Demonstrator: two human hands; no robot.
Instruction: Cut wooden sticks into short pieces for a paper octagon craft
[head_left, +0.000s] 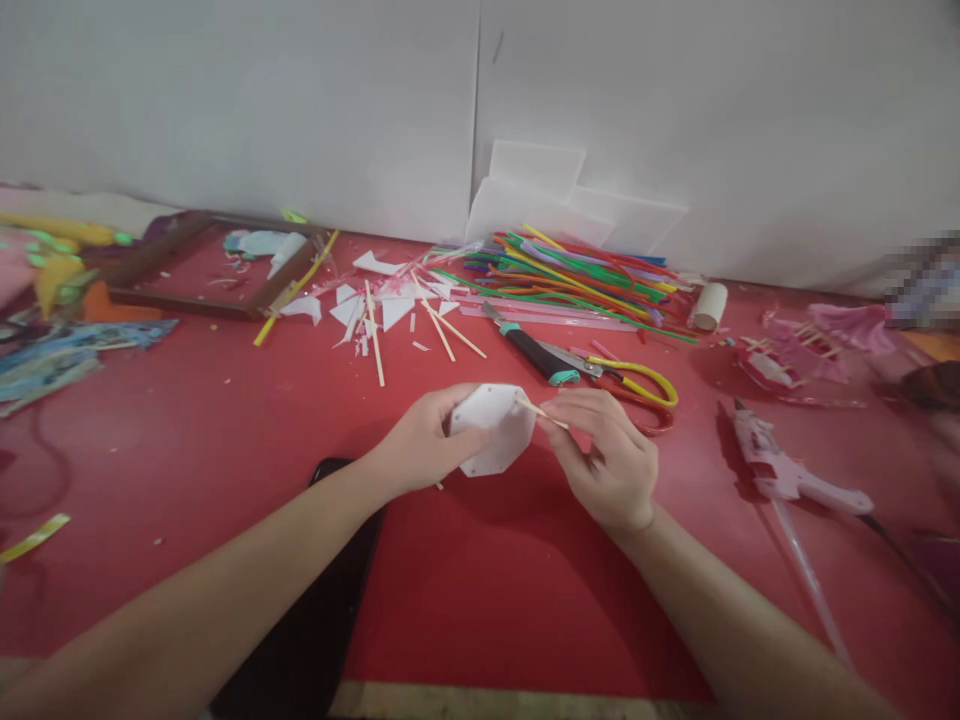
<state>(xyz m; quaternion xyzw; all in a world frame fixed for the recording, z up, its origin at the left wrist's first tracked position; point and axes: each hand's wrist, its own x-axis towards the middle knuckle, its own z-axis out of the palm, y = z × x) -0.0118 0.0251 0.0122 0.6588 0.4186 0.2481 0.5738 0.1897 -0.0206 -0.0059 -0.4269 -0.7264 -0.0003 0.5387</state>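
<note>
My left hand [427,440] is closed on a white octagonal foam board piece [499,440], its thumb lying across the face. Small dark holes show near the corners of the piece. Between the thumb and fingers of my right hand [604,455] is a thin wooden stick [541,411]. The stick's tip meets the board near its upper right corner; whether it has gone through a hole I cannot tell. Below my left hand the end of another stick [439,486] pokes out. A dark phone-like slab [300,620] lies under my left forearm.
Beyond my hands lie a utility knife [529,352], scissors [637,380], loose sticks [374,335], white scraps [397,310] and a bundle of coloured pipe cleaners [577,275]. A pink glue gun [787,475] with its cord is at right. A wooden frame [202,300] sits at left.
</note>
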